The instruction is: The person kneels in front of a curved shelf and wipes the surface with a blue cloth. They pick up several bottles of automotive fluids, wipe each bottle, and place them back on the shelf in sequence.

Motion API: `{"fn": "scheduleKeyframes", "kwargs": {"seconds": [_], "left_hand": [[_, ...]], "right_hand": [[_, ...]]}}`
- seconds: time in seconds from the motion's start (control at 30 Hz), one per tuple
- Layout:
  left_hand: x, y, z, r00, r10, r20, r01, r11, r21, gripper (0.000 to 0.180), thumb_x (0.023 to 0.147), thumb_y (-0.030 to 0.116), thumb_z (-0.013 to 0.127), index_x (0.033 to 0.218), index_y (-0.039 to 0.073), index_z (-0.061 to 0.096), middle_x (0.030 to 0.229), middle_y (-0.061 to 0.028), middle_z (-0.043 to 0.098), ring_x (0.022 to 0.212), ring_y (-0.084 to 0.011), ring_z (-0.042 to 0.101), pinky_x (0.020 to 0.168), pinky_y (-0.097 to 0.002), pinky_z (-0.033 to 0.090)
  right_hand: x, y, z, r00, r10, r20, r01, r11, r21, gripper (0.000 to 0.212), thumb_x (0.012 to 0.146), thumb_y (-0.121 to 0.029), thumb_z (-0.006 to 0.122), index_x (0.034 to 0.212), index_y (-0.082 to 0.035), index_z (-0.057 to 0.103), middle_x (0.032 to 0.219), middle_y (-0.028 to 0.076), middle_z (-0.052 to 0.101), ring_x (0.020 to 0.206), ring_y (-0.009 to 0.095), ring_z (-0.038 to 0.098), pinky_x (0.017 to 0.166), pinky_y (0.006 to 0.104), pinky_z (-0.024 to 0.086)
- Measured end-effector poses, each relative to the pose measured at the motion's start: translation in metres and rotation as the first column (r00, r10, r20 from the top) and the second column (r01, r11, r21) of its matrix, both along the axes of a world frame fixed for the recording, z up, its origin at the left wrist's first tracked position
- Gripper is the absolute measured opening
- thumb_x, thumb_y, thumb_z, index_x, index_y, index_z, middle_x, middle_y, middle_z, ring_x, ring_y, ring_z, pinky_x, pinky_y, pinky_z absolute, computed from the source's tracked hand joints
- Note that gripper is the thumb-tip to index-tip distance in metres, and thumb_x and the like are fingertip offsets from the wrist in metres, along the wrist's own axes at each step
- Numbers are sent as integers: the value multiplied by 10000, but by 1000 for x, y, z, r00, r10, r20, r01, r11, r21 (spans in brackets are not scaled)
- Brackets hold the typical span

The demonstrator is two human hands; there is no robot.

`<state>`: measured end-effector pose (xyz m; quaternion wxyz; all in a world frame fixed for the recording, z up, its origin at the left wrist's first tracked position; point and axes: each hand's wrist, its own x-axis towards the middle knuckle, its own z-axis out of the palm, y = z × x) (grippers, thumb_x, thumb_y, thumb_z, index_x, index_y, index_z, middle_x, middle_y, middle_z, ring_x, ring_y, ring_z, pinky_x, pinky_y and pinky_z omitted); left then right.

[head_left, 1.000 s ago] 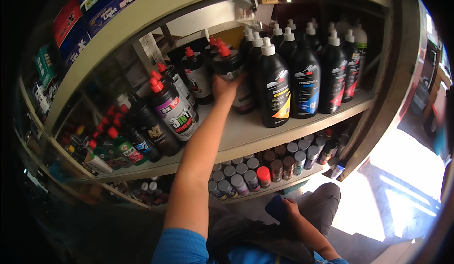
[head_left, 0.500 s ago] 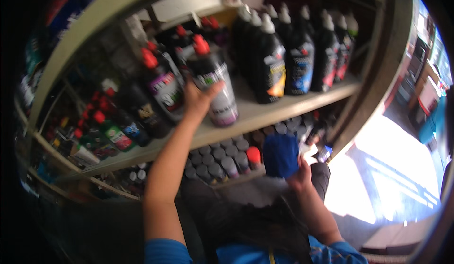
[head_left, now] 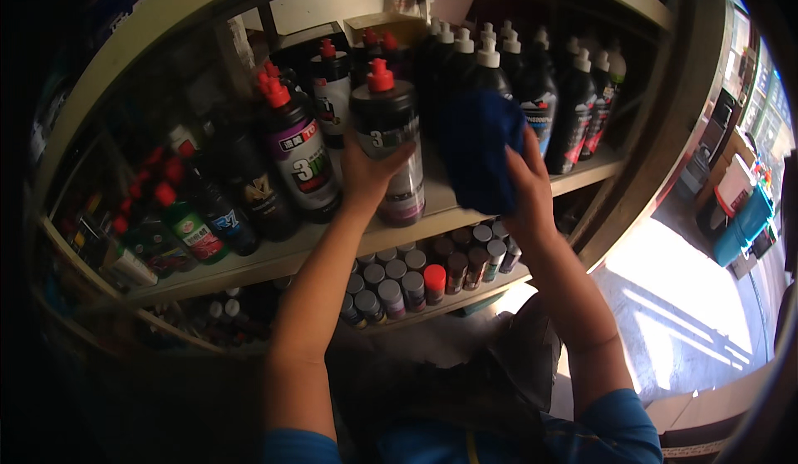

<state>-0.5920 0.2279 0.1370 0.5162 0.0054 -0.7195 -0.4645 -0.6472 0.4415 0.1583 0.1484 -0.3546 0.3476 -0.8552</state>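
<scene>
My left hand (head_left: pixel 371 177) is wrapped round a black bottle (head_left: pixel 384 111) with a red nozzle cap and a grey-and-purple lower label. The bottle stands upright near the shelf's front edge, and its base seems to rest on the board. Just right of it, my right hand (head_left: pixel 529 186) grips a bunched dark blue cloth (head_left: pixel 480 152). A narrow gap separates cloth and bottle. The cloth covers much of a black bottle with a white cap (head_left: pixel 489 58) behind it. Left of my left hand stands another red-capped bottle (head_left: pixel 303 161) with a purple and white label.
Black bottles with white caps (head_left: pixel 573 115) crowd the shelf (head_left: pixel 573 183) on the right. Smaller bottles, including a green one (head_left: pixel 193 230), stand at left. Several spray cans (head_left: pixel 413 289) fill the lower shelf. A wooden post (head_left: pixel 665 123) bounds the right side, with sunlit floor (head_left: pixel 690 298) beyond.
My right hand has lifted the blue cloth from below the shelf edge up beside the bottle. My left hand keeps its hold on the bottle.
</scene>
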Motion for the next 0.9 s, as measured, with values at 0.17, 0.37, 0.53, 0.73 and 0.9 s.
{"fn": "scheduleKeyframes", "kwargs": {"seconds": [0.17, 0.37, 0.53, 0.73, 0.9], "left_hand": [[0, -5, -3, 1000, -2, 1, 2, 1000, -30, 999, 623, 347, 877, 1390, 12, 333, 1299, -185, 536, 1194, -271, 539, 1018, -360, 417], [-1, -21, -2, 997, -41, 65, 38, 998, 43, 1044, 596, 363, 883, 1409, 16, 327, 1316, -170, 521, 1204, -258, 527, 1018, -353, 410], [0, -21, -5, 979, -202, 38, 198, 976, 94, 956, 585, 331, 881, 1328, -11, 385, 1220, -168, 573, 1122, -252, 568, 970, -359, 443], [-4, -17, -8, 915, -376, -148, 395, 909, 130, 834, 609, 268, 853, 1267, -10, 424, 1149, -128, 588, 1047, -204, 585, 926, -334, 468], [-4, -18, -6, 938, -335, -91, 345, 929, 135, 770, 612, 235, 841, 1226, -9, 446, 1111, -135, 595, 1009, -211, 599, 901, -341, 485]], "right_hand": [[-20, -93, 91, 441, -223, -869, 664, 733, 149, 797, 624, -333, 852, 1311, -132, 500, 1316, 246, 416, 1165, 382, 528, 989, 413, 452], [-44, -131, 116, 816, 311, -488, 43, 808, 587, 721, 653, -227, 841, 1260, 1, 527, 1122, 148, 640, 1018, 259, 634, 942, 361, 488], [-66, -118, 97, 865, 462, -196, -318, 807, 498, 558, 720, -97, 748, 1229, 2, 544, 1080, 116, 657, 1002, 227, 640, 946, 358, 495], [-73, -112, 64, 899, 437, 11, -422, 860, 287, 395, 789, -95, 623, 1163, 19, 575, 1017, 124, 679, 927, 229, 676, 890, 370, 540], [-88, -130, 77, 865, 487, 122, -496, 791, 358, 384, 810, -77, 588, 1172, 51, 564, 1006, 143, 683, 895, 245, 688, 853, 360, 565]]}}
